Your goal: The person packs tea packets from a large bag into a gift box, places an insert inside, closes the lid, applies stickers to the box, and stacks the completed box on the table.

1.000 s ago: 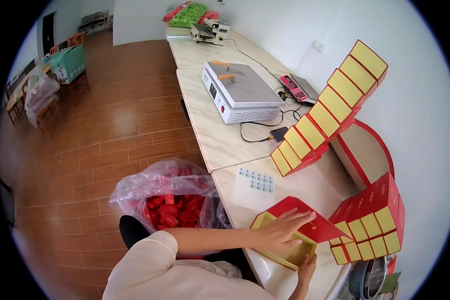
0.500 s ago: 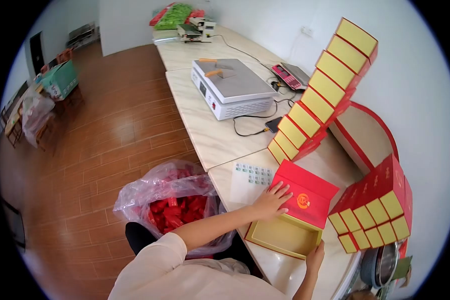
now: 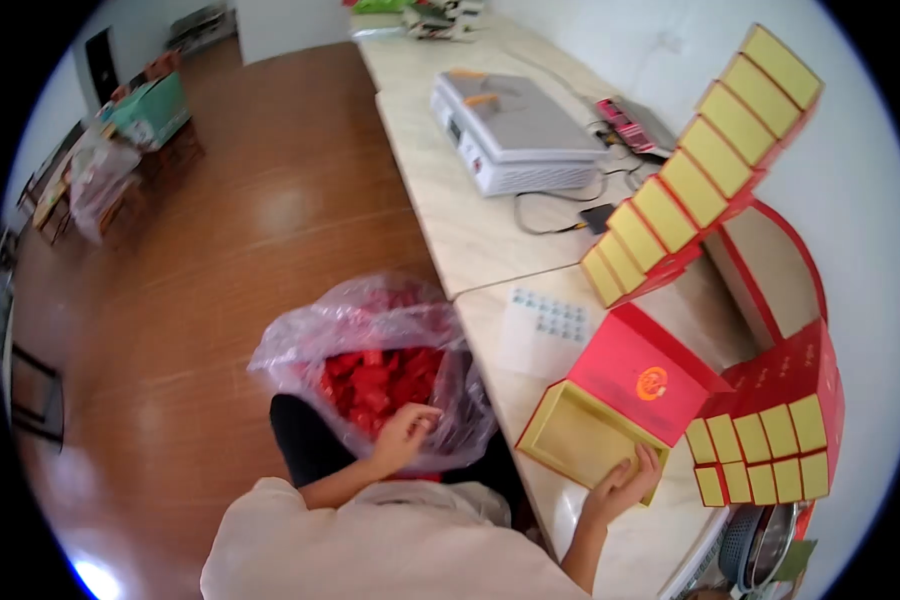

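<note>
An open red box with a yellow inside lies on the table, its red lid folded back and showing a round orange emblem. My right hand is at the box's near right corner, fingers over the edge and curled round the wall. Over the near rim of a clear plastic bag is my left hand, its fingers loosely bent and apart, with nothing visible in them. Many small red packets fill the bag, just beyond that hand.
A tall leaning stack of yellow-ended boxes and a lower red block of boxes stand right. A sticker sheet, a flat white machine with cables and a phone are on the table. Metal bowls sit lower right.
My left hand has left the box lid and moved left to the bag. The lid now lies folded back. My right hand stays at the box, and the view has shifted.
</note>
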A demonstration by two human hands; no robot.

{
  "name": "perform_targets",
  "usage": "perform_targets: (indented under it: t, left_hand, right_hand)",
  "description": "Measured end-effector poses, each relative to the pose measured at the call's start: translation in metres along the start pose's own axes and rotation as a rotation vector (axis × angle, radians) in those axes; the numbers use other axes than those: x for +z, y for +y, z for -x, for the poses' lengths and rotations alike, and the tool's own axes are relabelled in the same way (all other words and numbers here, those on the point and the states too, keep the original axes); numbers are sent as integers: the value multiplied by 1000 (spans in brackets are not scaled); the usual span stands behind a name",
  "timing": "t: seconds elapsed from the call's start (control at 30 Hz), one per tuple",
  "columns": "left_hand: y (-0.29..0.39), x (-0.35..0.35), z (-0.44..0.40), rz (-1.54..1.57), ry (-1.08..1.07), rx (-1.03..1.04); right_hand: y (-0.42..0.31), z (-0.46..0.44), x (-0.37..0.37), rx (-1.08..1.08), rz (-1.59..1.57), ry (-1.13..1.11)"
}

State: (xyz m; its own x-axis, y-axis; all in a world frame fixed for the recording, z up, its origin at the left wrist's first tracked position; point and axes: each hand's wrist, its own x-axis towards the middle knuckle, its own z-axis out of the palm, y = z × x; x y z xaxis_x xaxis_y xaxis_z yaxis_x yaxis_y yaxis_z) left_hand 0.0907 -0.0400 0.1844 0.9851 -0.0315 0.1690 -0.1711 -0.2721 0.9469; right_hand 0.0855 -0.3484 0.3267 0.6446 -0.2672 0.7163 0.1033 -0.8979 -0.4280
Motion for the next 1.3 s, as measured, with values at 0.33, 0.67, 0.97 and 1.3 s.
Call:
perform_targets:
  t: [0.33, 0.67, 0.97, 1.3]
  left_hand:
    - [-30, -94, 173, -913, 347, -540]
    - [-11, -54, 244, -898, 404, -983]
    - [-4, -34, 275, -868, 822, -1069]
    - [-18, -19, 311, -780, 1007, -1146]
  right_hand:
    - [-136, 107, 138, -244, -778, -851]
    - [-49, 239, 234, -653, -145, -1266]
    - [-44, 249, 296, -628, -137, -1509]
    - [-59, 245, 319, -563, -413, -1667]
